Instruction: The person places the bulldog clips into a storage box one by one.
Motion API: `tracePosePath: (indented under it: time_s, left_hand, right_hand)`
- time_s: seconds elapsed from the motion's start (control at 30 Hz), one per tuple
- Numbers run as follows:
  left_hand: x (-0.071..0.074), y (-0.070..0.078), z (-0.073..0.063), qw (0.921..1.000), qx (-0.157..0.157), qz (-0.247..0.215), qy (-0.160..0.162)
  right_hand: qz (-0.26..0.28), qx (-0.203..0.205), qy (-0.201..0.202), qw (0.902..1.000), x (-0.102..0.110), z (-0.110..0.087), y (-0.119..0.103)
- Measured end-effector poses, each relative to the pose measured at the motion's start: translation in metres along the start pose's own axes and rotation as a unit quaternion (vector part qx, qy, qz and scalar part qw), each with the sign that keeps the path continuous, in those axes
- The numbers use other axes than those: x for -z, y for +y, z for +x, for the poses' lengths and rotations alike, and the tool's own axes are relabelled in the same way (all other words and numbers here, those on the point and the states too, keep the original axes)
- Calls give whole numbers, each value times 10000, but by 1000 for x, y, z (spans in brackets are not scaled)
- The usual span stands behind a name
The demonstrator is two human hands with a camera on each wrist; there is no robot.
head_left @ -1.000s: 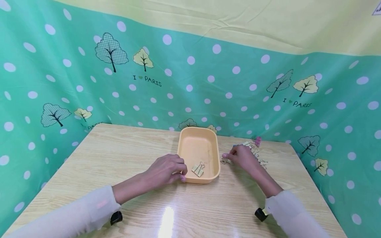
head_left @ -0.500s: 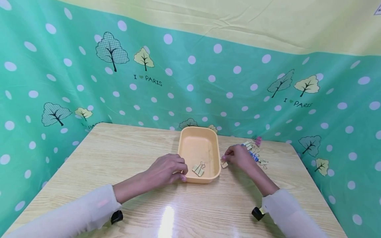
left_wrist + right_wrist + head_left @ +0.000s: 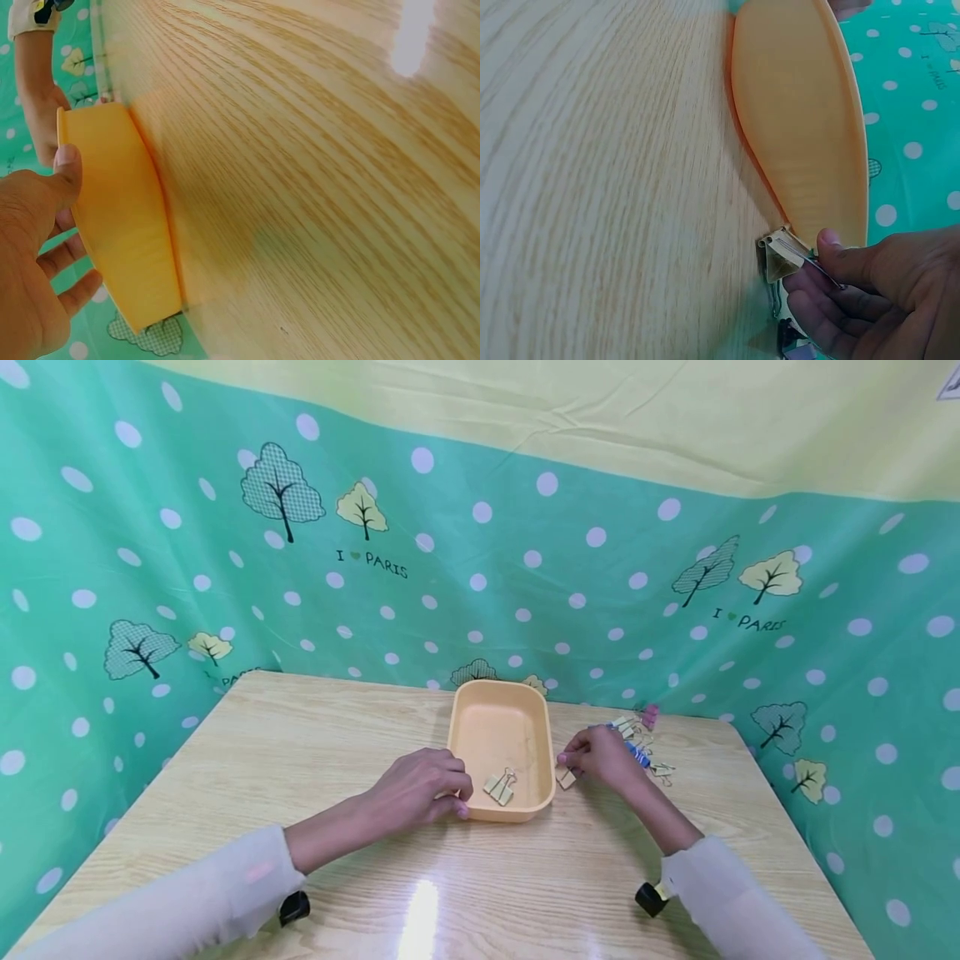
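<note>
My left hand (image 3: pixel 423 789) grips the near left corner of a light orange plastic tray (image 3: pixel 501 816), which stands on the table. In the left wrist view the thumb (image 3: pixel 67 161) lies against the tray's outer wall at the rim, the other fingers beyond it. Inside the tray lies one gold binder clip (image 3: pixel 500 787). Just right of the tray, my right hand (image 3: pixel 603 756) pinches another gold binder clip (image 3: pixel 784 259) by its wire handle between thumb and fingers. That clip's body sits low over the table, close beside the tray wall.
Behind the right hand lies a loose heap of binder clips: gold ones (image 3: pixel 624 723), a blue one (image 3: pixel 640 755) and a pink one (image 3: pixel 650 717). A green dotted cloth (image 3: pixel 375 635) hangs along the back and sides of the wooden table (image 3: pixel 315 727).
My right hand has shifted slightly left, and the clip in its fingers has turned so its body points toward me. More of the heap shows. The left hand and tray stay put.
</note>
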State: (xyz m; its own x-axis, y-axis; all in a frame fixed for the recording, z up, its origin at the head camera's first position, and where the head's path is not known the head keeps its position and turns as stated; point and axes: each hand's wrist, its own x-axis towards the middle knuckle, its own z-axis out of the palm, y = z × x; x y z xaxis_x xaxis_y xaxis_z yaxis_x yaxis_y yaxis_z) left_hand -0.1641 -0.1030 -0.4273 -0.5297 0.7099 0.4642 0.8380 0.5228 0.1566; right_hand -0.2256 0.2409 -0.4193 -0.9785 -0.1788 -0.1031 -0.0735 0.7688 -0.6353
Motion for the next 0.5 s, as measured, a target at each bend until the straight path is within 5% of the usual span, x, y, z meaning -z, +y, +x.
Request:
tracePosePath:
  time_s: [0.5]
  left_hand:
    - [0, 1, 0, 9999, 97, -62, -55]
  right_hand:
    - [13, 15, -74, 10000, 17, -1, -10]
